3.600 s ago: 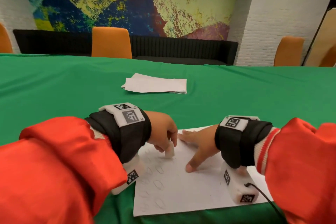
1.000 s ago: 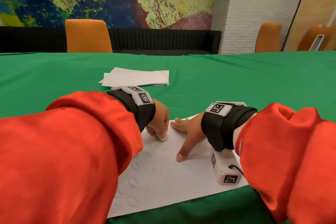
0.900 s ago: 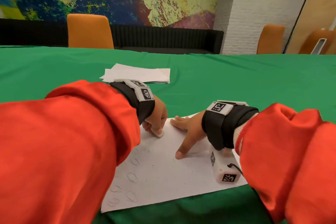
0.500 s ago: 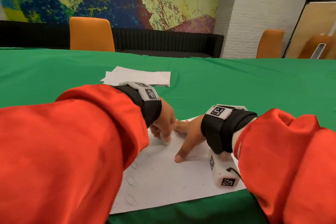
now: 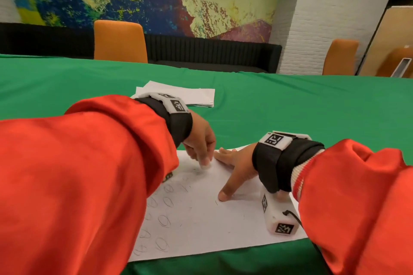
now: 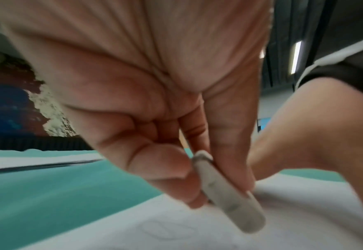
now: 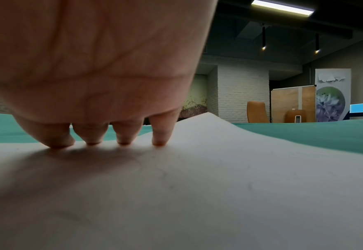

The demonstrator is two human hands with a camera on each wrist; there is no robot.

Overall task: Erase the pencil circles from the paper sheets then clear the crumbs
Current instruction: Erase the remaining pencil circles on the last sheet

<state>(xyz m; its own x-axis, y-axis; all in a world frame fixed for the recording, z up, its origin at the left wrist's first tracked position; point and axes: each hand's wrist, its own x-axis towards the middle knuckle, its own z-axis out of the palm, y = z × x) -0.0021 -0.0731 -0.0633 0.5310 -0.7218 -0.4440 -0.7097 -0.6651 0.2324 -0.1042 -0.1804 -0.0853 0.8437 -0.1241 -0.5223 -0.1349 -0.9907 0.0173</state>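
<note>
The erasing step is in hand, and by the look of it not half done. The left hand (image 5: 199, 140) has its grip pinched on a white eraser (image 6: 229, 194), thumb on one face and fingers on the other, its rounded tip down at the far part of the paper sheet (image 5: 212, 214) that lies on the green desk (image 5: 312, 107). Just right of that grip the right hand (image 5: 237, 167) lies released, fingers (image 7: 159, 135) straight and pressed to the paper to pin it. Below the eraser grip, toward the person, two columns of pencil circles (image 5: 165, 221) are unerased; thin dark crumbs (image 5: 215, 202) lie scattered right of them. The next move, I judge, calls for drawing the eraser toward the person onto the nearest circle while the flat hand holds firm, since the sheet humps up beside the little finger in the right wrist view and could crease. A stack of further sheets (image 5: 190, 96) lies beyond the left wrist. The left sleeve hides the sheet's left edge and perhaps more circles; whether the eraser tip touches the paper is blurred; marks on the far stack cannot be made out.
</note>
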